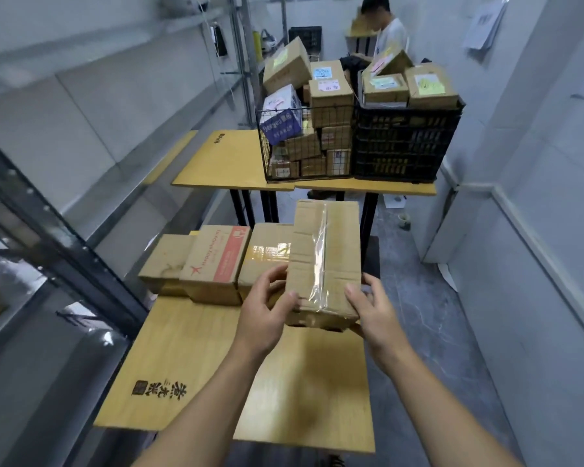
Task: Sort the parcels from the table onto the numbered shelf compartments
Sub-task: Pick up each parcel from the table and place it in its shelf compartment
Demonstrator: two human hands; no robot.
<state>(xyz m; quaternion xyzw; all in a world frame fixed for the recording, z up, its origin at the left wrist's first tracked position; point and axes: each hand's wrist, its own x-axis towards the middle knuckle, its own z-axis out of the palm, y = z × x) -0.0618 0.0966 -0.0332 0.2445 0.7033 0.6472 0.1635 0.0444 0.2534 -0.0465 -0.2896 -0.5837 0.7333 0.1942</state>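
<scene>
The sorting looks to be at an early or middle stage. Most parcels are yet to be shelved. On the far table (230, 160) a wire basket (267, 156) and a black crate (405, 143) to its right are both heaped with boxes above their rims. On the near table (189, 358) three more boxes wait in a row along its far edge: a plain box (166, 261) at the left, a box with red print (216, 261) touching it, and a brown box (267, 254) to the right of that. The shelf (64, 247) runs down the left side, but it is blurred. I cannot read its numbers or tell whether any parcels already sit in it.

One parcel is in hand: a taped box (324, 261) over the far right part of the near table, just beside the brown box. Its near end appears raised off the tabletop, so I judge it is being picked up for its trip to the shelf.

The left hand (267, 308) grasps the box's near left corner, thumb on top and fingers curled round the side. The right hand (375, 308) grasps the near right corner, thumb on the top edge and fingers wrapped underneath, where they are partly hidden.

Another person (390, 35) sits behind the far table.
</scene>
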